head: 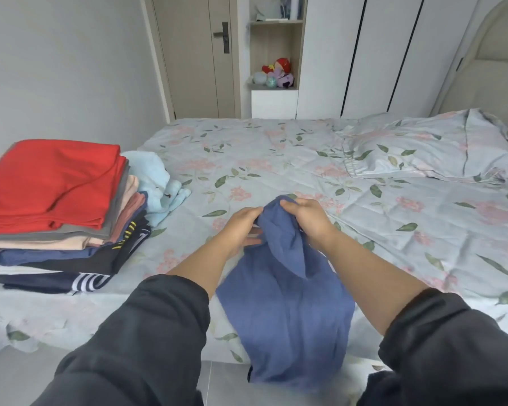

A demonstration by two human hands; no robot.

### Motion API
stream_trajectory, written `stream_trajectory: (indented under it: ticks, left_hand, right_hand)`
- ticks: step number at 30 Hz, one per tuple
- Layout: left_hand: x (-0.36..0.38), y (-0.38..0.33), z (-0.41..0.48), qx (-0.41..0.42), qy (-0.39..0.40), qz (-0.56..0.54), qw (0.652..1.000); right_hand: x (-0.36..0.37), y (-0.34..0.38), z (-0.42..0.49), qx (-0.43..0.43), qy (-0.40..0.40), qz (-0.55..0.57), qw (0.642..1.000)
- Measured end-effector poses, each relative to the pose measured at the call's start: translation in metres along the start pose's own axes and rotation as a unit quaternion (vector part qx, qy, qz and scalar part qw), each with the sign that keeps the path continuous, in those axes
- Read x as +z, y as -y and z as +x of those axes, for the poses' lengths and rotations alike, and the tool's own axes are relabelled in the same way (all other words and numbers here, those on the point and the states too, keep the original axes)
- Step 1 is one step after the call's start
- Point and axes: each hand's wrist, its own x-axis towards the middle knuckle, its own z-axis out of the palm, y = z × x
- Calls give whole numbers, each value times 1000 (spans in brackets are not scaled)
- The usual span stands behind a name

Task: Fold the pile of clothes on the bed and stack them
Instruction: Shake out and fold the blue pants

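Currently my left hand (241, 227) and right hand (304, 219) both grip the blue garment (288, 306) at its upper edge, fingers clamped on cloth, right of the folded stack (56, 200).

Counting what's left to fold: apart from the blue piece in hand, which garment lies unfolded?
The pale blue one, crumpled on the bed beside the stack; the stacked pieces, red one on top, lie flat and folded.
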Motion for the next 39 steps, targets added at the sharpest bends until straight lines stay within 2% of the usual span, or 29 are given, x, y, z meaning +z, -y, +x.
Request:
stream_trajectory:
  ticks: [3, 5, 9, 12, 14, 17, 21, 23, 24, 26, 27, 29, 30, 32, 34, 35, 36, 37, 39]
  left_hand:
    - [-5, -44, -18, 19, 90, -82, 992]
    - [-5, -74, -30, 36, 128, -54, 990]
    - [2, -136, -54, 54, 145, 59, 986]
    - [17, -169, -72, 79, 154, 143, 974]
    - [23, -182, -79, 120, 105, 228, 961]
    - [16, -200, -86, 168, -31, 359, 917]
    - [-12, -216, -94, 158, -207, 500, 826]
    - [-28, -224, -99, 149, -280, 502, 804]
    - [-35, -228, -100, 152, -303, 469, 816]
    - [-41, -240, -104, 188, -298, 338, 873]
    - [-39, -247, -108, 217, -271, 253, 903]
    - [-31, -262, -122, 243, -196, 127, 942]
    - [-28, -269, -130, 239, -143, 101, 955]
    - [-27, -285, -148, 208, 11, 113, 972]
    - [-35, -300, -165, 167, 152, 154, 962]
    - [-39, -307, -170, 162, 178, 163, 957]
    - [-41, -313, -174, 175, 164, 155, 958]
    - [-41, -318, -178, 197, 119, 121, 966]
    - [-41, -326, -178, 243, -28, 51, 968]
  right_hand:
    - [4, 48, -2, -39, 6, 59, 998]
    - [4, 78, -2, -73, -18, 40, 996]
    - [5, 133, -10, -129, -94, 15, 987]
    - [7, 168, -21, -173, -123, 26, 977]
    - [7, 190, -30, -205, -145, 35, 967]
    - [0, 222, -43, -252, -211, 30, 944]
    - [-20, 249, -61, -295, -311, -11, 904]
    - [-32, 259, -68, -295, -352, -8, 888]
    - [-38, 263, -72, -292, -366, -5, 884]
    - [-50, 271, -79, -286, -380, -5, 880]
    - [-55, 275, -83, -286, -384, -6, 878]
    - [-62, 283, -90, -290, -387, -2, 875]
    - [-64, 288, -94, -295, -389, 2, 873]
    - [-68, 298, -102, -307, -396, 22, 865]
    - [-75, 308, -110, -316, -407, 39, 856]
    - [-80, 313, -114, -315, -407, 38, 856]
    - [-86, 317, -117, -309, -402, 23, 862]
    - [-90, 320, -120, -296, -393, -8, 870]
    - [-94, 323, -124, -272, -375, -81, 882]
